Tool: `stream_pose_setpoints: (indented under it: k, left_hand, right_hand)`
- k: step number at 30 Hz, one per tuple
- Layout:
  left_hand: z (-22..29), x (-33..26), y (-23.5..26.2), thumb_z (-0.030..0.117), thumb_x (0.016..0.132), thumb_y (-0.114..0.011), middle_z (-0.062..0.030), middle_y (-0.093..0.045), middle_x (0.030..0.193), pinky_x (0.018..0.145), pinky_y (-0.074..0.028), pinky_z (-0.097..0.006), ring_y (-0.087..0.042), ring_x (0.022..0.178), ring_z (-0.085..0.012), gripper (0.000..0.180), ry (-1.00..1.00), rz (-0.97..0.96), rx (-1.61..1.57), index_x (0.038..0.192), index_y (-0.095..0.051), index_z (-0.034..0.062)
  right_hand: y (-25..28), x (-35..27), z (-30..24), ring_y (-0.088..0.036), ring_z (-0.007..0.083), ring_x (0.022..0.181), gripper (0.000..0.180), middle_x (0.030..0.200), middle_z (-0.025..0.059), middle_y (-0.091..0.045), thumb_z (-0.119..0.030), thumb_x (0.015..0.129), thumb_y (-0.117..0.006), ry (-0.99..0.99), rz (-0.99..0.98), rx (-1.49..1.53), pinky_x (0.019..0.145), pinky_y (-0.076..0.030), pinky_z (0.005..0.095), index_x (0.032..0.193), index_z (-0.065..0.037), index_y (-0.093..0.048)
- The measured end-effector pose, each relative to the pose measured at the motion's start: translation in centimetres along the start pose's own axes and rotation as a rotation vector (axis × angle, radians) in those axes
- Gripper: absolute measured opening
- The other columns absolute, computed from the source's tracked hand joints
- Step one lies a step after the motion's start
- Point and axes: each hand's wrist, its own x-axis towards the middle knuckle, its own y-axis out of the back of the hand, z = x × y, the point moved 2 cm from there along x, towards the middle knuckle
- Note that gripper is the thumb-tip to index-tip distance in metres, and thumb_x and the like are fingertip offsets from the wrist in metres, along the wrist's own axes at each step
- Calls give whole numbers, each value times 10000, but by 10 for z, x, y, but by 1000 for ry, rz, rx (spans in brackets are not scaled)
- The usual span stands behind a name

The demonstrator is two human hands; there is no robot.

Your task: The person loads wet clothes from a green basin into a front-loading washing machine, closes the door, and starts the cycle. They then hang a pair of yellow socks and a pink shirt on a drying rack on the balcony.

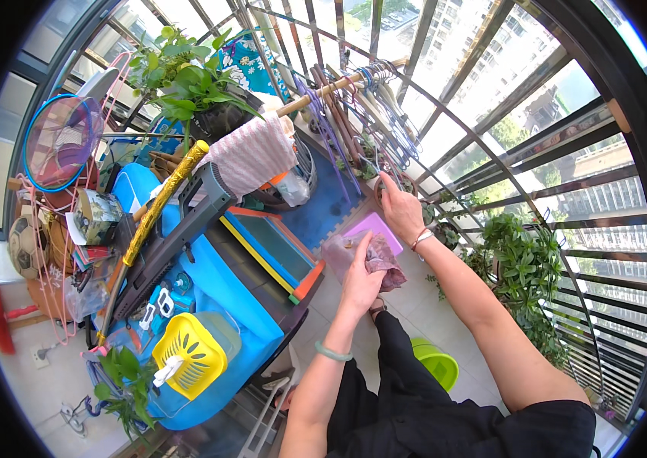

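Note:
A crumpled, dusky-pink cloth hangs from my left hand, whose fingers are closed around it. Farther up, my right hand is closed on a thin pale clothes hanger, mostly hidden by the fingers and blending into the hangers behind. Several clothes hangers in purple, brown and pale blue hang from a wooden pole just beyond that hand. Below and between my hands, a flat pink-lilac piece shows, partly covered by the cloth.
A pink striped towel drapes over the pole. To the left, a blue-covered table bears a yellow basket and a toy gun. Railings and leafy plants line the right. A green bucket stands by my legs.

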Motion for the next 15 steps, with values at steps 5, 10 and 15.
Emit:
stream_pose_setpoints:
  k: [5,10,15]
  left_hand:
    - [9,-33,-3,9,806,-603,-179,-627,1213,943,-468,-346,-629,1072,-284,723,62,-31,-2,1471,-354,142]
    - [-24,-50,1,-13,809,-577,-120,-621,1181,768,-493,-287,-612,916,-180,700,-175,8,160,1465,-371,120]
    - [-24,-54,-1,-14,809,-576,-75,-636,1082,524,-459,-249,-560,661,-100,685,-73,-1,158,1452,-391,133]
  right_hand:
    - [10,-3,-11,-617,368,590,359,638,189,-605,-161,952,-513,-48,164,63,546,-467,473,1307,-112,-527]
    - [15,-14,-12,-618,351,581,373,627,179,-599,-161,959,-505,-59,173,45,530,-466,458,1330,-126,-520]
    - [17,-10,-7,-616,340,575,399,622,162,-596,-156,953,-507,-62,83,-60,525,-465,454,1351,-148,-506]
